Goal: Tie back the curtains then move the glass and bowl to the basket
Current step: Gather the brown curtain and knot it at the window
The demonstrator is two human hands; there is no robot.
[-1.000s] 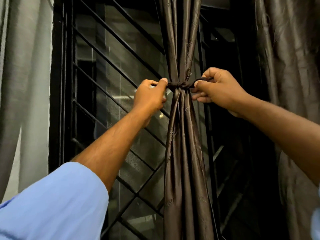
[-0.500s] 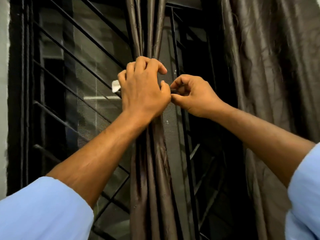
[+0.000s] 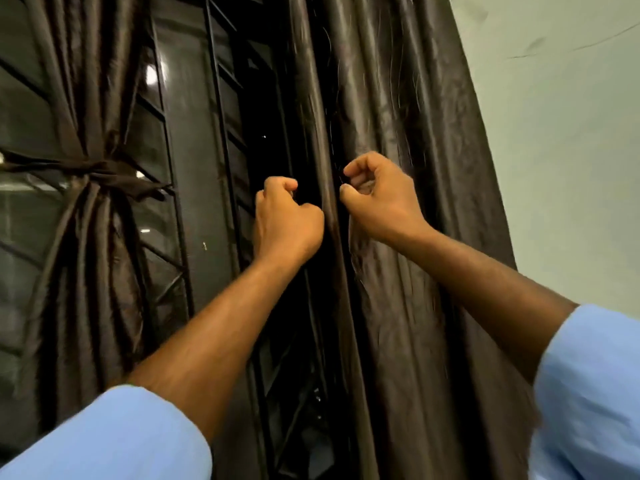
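Observation:
A dark brown curtain [image 3: 86,237] hangs at the left, gathered and bound by a knotted brown tie [image 3: 100,168]. A second dark brown curtain [image 3: 398,98] hangs loose at the right in long folds. My left hand [image 3: 289,216] is a closed fist against the left side of this curtain's leading fold, with nothing visible inside it. My right hand [image 3: 377,192] is on the other side of that fold, fingers curled into the fabric. The glass, bowl and basket are out of view.
Behind the curtains stands a window with a black metal grille [image 3: 221,168] and dark glass. A pale wall [image 3: 561,150] runs along the right of the loose curtain. My light blue sleeves fill the bottom corners.
My hands left the tied curtain's knot and moved right to the loose curtain. The view swung right, so the tied curtain now sits at the left.

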